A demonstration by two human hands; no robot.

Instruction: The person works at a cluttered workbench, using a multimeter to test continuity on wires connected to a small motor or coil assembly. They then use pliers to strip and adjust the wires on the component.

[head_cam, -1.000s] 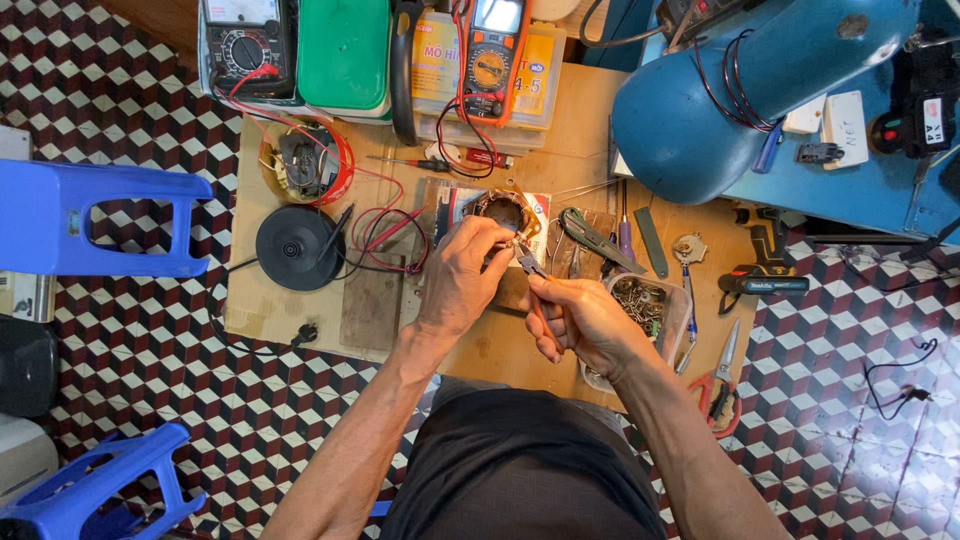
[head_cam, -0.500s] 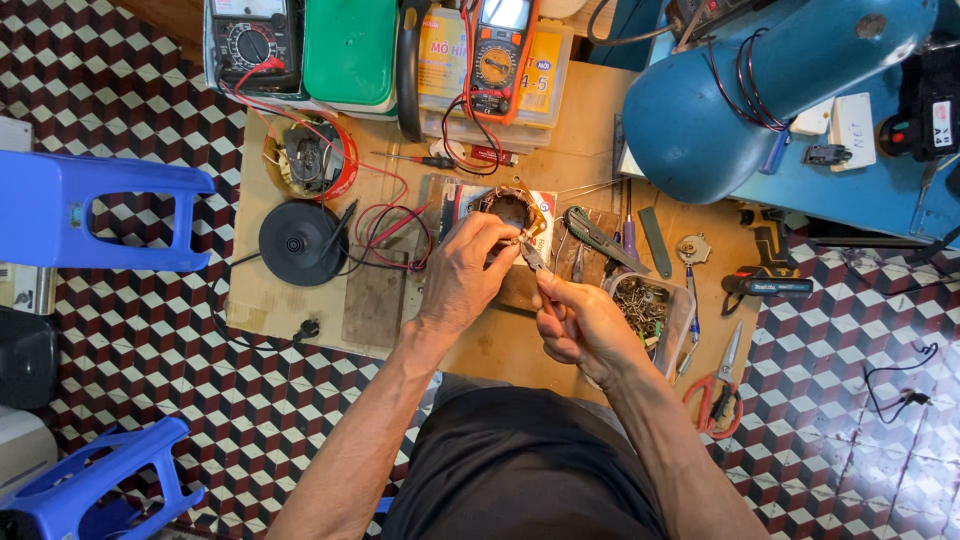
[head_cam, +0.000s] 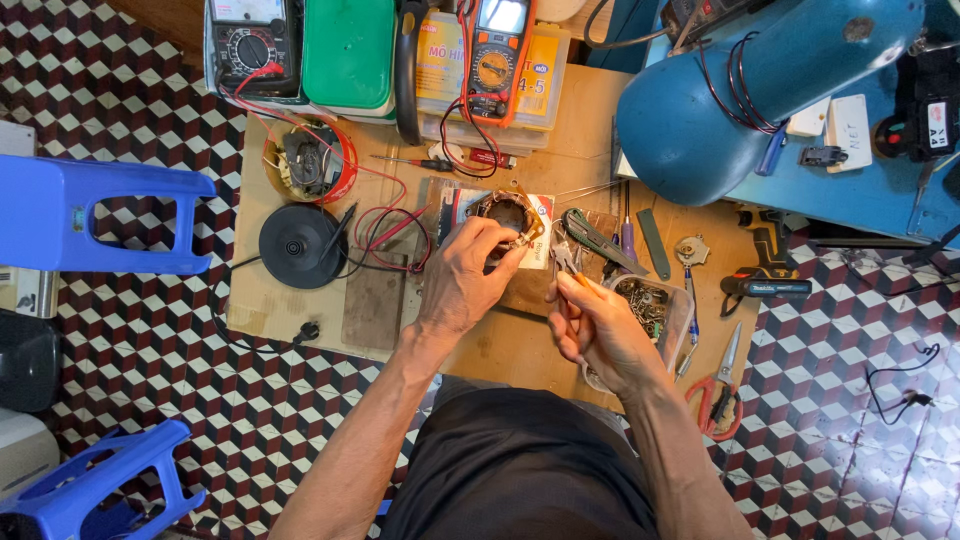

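Note:
My left hand [head_cam: 468, 280] grips a round motor stator with copper windings [head_cam: 503, 213] on the low wooden board [head_cam: 300, 300]. My right hand [head_cam: 597, 330] is closed around the handles of small pliers [head_cam: 563, 259], whose jaws point at the stator's right edge. Both hands meet over the middle of the board. The stator's lower part is hidden under my left fingers.
Two multimeters [head_cam: 252, 45] [head_cam: 497, 55], a green box [head_cam: 348, 45] and red leads lie at the back. A black round base [head_cam: 297, 246], a tray of screws [head_cam: 650, 305], a screwdriver [head_cam: 628, 235], red scissors [head_cam: 718, 390], blue stools [head_cam: 90, 215] and a blue tank [head_cam: 740, 90] surround the board.
My right hand with the pliers has drawn slightly back and down from the stator. My left hand stays on the stator. The view has shifted a little.

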